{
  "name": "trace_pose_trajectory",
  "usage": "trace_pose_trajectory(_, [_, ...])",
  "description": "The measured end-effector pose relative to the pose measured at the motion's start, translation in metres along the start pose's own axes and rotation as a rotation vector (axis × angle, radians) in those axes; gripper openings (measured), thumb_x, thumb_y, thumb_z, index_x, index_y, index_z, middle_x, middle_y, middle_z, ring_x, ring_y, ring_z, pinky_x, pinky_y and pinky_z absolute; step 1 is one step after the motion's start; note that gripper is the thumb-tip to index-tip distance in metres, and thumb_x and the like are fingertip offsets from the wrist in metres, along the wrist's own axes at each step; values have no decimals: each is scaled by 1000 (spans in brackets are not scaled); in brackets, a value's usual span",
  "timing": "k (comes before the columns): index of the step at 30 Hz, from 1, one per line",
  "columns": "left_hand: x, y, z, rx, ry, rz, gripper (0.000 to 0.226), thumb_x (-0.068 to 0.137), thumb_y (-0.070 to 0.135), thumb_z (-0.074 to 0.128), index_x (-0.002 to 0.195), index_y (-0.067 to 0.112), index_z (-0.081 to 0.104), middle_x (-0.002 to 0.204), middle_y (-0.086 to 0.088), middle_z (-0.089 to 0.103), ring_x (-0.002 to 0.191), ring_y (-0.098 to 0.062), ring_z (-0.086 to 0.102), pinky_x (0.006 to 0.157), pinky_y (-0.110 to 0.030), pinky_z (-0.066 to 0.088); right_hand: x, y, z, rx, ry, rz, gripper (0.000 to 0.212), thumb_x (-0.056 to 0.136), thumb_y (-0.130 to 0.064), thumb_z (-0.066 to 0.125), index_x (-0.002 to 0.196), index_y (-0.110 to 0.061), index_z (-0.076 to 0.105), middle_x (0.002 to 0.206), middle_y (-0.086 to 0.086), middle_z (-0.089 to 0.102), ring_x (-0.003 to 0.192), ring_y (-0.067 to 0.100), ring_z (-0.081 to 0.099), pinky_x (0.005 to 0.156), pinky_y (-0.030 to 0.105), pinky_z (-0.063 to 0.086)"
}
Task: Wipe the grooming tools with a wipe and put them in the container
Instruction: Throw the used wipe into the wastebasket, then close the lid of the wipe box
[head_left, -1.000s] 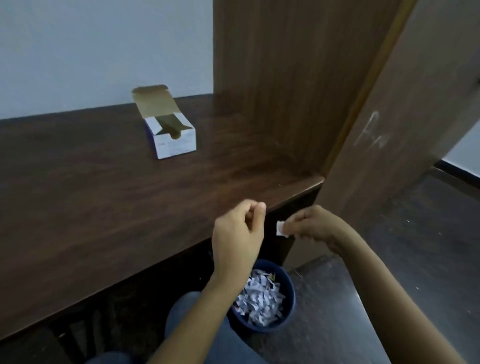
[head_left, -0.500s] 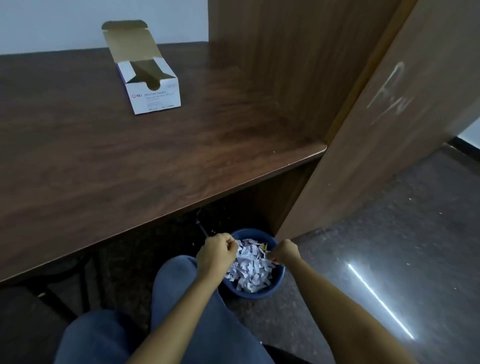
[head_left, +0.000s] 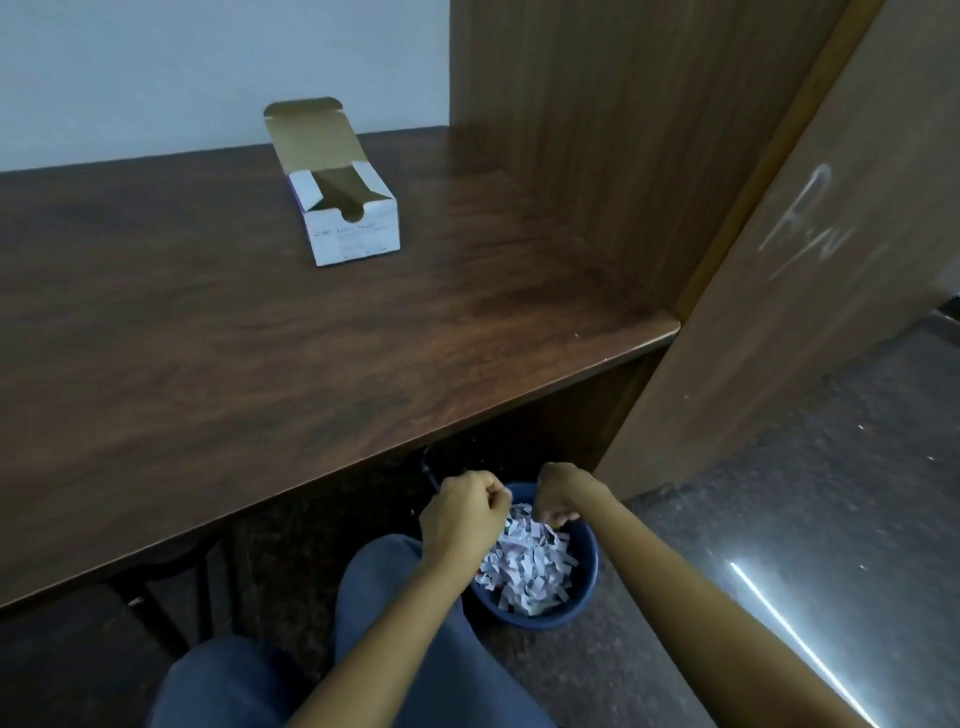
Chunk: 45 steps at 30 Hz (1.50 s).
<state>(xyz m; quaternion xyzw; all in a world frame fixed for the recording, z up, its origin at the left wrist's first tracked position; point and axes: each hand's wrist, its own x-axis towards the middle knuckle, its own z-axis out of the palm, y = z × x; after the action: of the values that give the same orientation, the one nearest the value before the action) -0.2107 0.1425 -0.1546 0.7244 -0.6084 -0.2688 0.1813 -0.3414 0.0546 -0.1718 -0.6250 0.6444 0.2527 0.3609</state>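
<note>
Both hands hover over a blue bin on the floor under the desk edge, heaped with white paper scraps. My left hand is curled into a fist at the bin's left rim, and nothing shows in it. My right hand points its curled fingers down at the scraps; whether it pinches a piece is hidden. An open white swab box, flap raised, stands on the dark wooden desk. No grooming tool is in view.
A tall wooden side panel with chalk-like marks closes off the desk's right end. My knee in blue jeans sits just left of the bin. Dark floor lies to the right, crossed by a bright streak of light.
Both hands dropped from desk-edge height to the bin. The small white piece seen in my right hand a second ago is no longer visible.
</note>
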Motion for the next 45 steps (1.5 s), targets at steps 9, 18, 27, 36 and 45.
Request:
trace_pose_trajectory(9, [-27, 42, -108, -138, 22, 157, 16, 90, 23, 56, 82, 21, 70, 65, 6, 61, 58, -14, 57, 54, -29, 47, -109, -56, -59, -238, -275, -187, 15, 92, -6, 55, 78, -13, 53, 70, 4, 52, 58, 13, 50, 60, 24, 46])
trace_pose_trajectory(18, [2, 26, -218, -248, 328, 140, 18, 82, 29, 57, 71, 29, 71, 84, 13, 72, 80, -8, 66, 76, -33, 57, -201, -112, -145, -54, 118, -472, 19, 89, 0, 56, 105, 1, 66, 90, 11, 69, 80, 20, 69, 64, 23, 56])
trace_pose_trajectory(27, [80, -4, -277, -244, 470, 56, 29, 82, 29, 73, 107, 16, 65, 105, 0, 67, 99, -17, 63, 83, -30, 51, -140, -200, -217, 619, 609, -587, 19, 92, -23, 60, 94, -6, 67, 84, 6, 64, 76, 16, 60, 73, 28, 53])
trace_pose_trajectory(36, [121, -23, -294, -239, 313, 122, 71, 81, 30, 75, 139, 14, 39, 142, -4, 48, 127, -20, 47, 89, -24, 37, -37, -224, -243, 751, 671, -580, 15, 94, -30, 40, 79, -29, 40, 77, -7, 38, 68, 9, 37, 61, 27, 35])
trace_pose_trajectory(45, [146, -61, -294, -261, 246, 166, 80, 80, 39, 75, 144, 19, 31, 144, -3, 46, 127, -20, 47, 99, -28, 39, -29, -253, -218, 966, 524, -645, 31, 96, -24, 48, 125, -13, 52, 119, 3, 57, 103, 17, 52, 75, 28, 43])
